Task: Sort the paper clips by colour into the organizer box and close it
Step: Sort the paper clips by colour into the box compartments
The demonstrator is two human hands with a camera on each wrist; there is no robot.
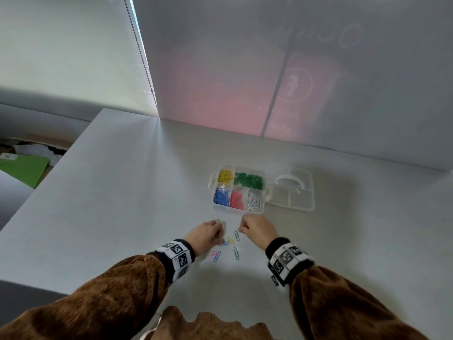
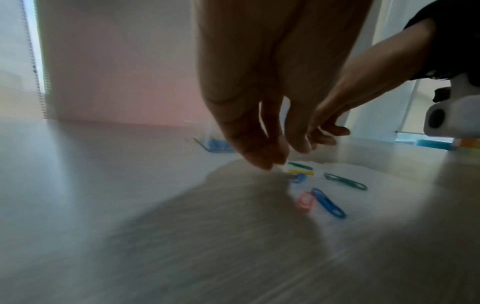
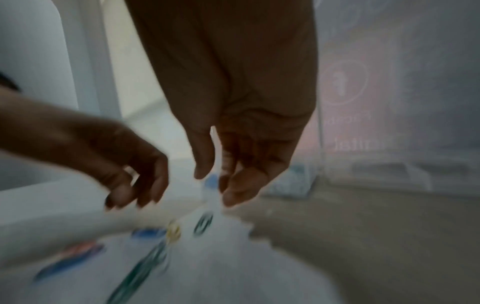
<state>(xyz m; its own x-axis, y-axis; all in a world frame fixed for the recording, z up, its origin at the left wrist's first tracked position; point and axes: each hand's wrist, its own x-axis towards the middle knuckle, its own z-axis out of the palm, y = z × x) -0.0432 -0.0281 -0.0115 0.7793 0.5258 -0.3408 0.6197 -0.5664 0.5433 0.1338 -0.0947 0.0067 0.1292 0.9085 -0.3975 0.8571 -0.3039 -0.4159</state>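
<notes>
Brown sleeves [image 1: 105, 288] are filling the near edge. Both hands, left hand [image 1: 206, 233] and right hand [image 1: 257, 229], are hovering over loose paper clips [image 1: 229, 246]; blur is hiding whether either is grasping anything. Beyond, the organizer box [image 1: 266, 192] is lying open, holding colour-sorted clips, on the white table [image 1: 110, 192].

I read this as an office or meeting-room corner. A plain pale table [image 1: 122, 182] butts against a frosted glass partition [image 1: 343, 69] printed with faint mirrored lettering. A roller blind [image 1: 61, 50] with a bead chain [image 1: 137, 40] hangs past the table's far left corner, and cardboard boxes [image 1: 31, 143] sit beyond its left edge.
</notes>
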